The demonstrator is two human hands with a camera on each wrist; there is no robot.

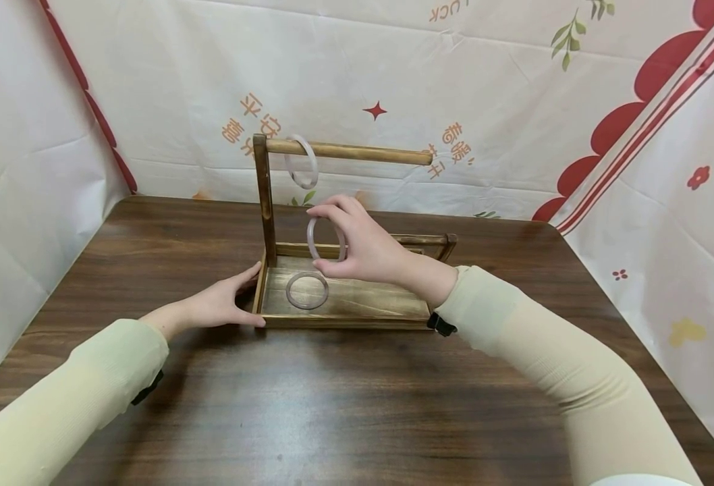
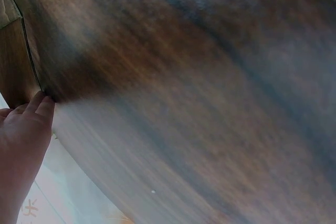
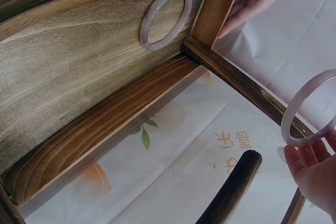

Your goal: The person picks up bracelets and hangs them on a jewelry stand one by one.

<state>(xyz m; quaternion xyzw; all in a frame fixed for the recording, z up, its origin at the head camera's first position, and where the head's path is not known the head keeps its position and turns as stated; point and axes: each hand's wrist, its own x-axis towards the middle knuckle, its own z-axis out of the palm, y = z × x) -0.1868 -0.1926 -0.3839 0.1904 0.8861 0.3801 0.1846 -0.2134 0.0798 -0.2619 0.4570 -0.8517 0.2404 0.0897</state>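
My right hand [image 1: 366, 243] pinches a pale lilac bangle [image 1: 311, 241] by its rim between thumb and fingertips, upright above a wooden tray stand [image 1: 363, 300]. In the right wrist view this bangle [image 3: 295, 103] stands up from the fingers. A second bangle [image 1: 307, 308] lies flat on the tray floor near its left end. Another bangle [image 1: 315, 165] hangs on the stand's upper bar [image 1: 369, 153], close to the post. At the tray's left end, my left hand [image 1: 214, 307] rests its extended thumb on the front corner and its fingers against the side wall.
The upright post [image 1: 265, 202] carries the upper bar, whose right end is free. A lower bar [image 1: 420, 239] runs along the back right on a short support. The dark wood table [image 1: 333, 405] meets a printed white cloth [image 1: 381, 67] at its back edge.
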